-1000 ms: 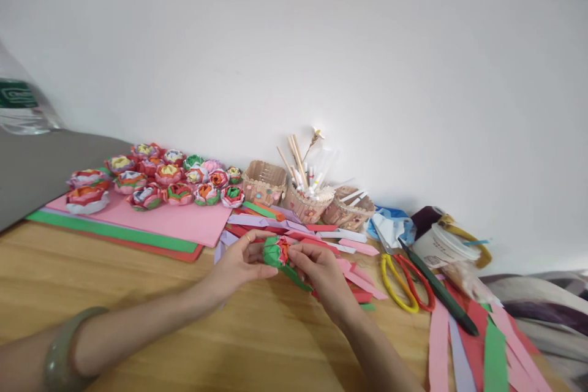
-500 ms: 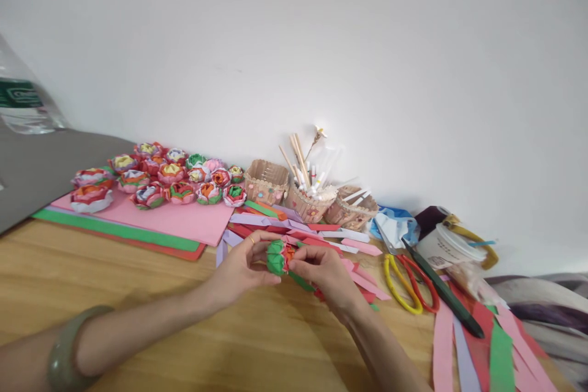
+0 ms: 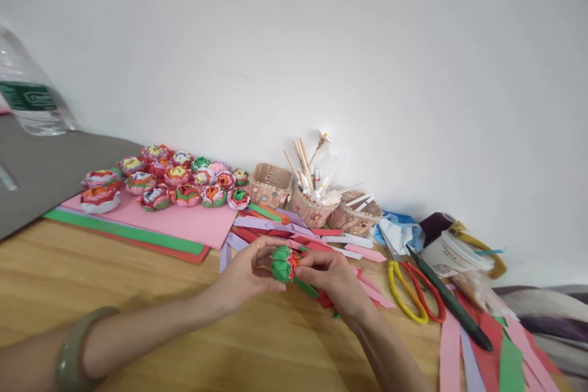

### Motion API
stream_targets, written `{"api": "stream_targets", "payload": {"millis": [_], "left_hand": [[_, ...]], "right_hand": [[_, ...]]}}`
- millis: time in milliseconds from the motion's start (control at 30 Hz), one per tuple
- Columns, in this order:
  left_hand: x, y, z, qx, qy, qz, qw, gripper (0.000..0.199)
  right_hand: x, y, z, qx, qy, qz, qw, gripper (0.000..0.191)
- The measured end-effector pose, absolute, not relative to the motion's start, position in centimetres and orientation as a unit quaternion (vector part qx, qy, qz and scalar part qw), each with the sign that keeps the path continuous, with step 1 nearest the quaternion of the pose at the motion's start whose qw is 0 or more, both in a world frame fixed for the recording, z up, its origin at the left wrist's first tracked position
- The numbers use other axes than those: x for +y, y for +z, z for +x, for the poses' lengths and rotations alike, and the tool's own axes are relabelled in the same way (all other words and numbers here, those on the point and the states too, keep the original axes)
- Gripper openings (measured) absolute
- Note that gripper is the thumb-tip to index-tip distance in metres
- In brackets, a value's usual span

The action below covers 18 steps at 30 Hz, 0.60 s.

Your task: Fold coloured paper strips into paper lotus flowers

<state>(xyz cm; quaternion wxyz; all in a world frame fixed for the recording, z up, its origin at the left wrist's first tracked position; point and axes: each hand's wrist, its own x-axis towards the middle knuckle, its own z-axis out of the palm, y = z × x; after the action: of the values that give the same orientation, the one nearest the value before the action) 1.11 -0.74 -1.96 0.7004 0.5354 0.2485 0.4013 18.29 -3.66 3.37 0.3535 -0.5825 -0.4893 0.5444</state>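
A small paper flower (image 3: 282,264), green on the outside with red, pink and orange inside, is held between my two hands above the wooden table. My left hand (image 3: 252,269) grips its green side, thumb below and fingers curved over the top. On the other side, my right hand (image 3: 334,274) pinches the red and orange petals between thumb and fingertips. Behind and to the right of my hands lie folded paper strips (image 3: 353,240) in purple, red, white, pink and green. My right palm hides part of them.
Several finished paper flowers (image 3: 177,176) sit on stacked coloured sheets (image 3: 160,226) at left. Decorated baskets (image 3: 271,188) stand along the wall, one with sticks and markers. Scissors (image 3: 416,294), a dark green pen-like tool (image 3: 459,306), a white tub (image 3: 452,254) and loose strips (image 3: 512,358) occupy the right.
The whole scene has shifted slightly rightward in view as the camera turned a little left. Both hands keep hold of the paper flower, with little visible change in their grip.
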Motion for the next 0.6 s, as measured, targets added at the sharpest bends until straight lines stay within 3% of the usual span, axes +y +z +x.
{"api": "stream_targets", "payload": {"millis": [600], "left_hand": [[-0.8,-1.73,1.15,0.25,0.403,0.524,0.707,0.054]], "right_hand": [[-3.5,3.53,18.99,-0.491,0.566,-0.561,0.353,0.028]]}}
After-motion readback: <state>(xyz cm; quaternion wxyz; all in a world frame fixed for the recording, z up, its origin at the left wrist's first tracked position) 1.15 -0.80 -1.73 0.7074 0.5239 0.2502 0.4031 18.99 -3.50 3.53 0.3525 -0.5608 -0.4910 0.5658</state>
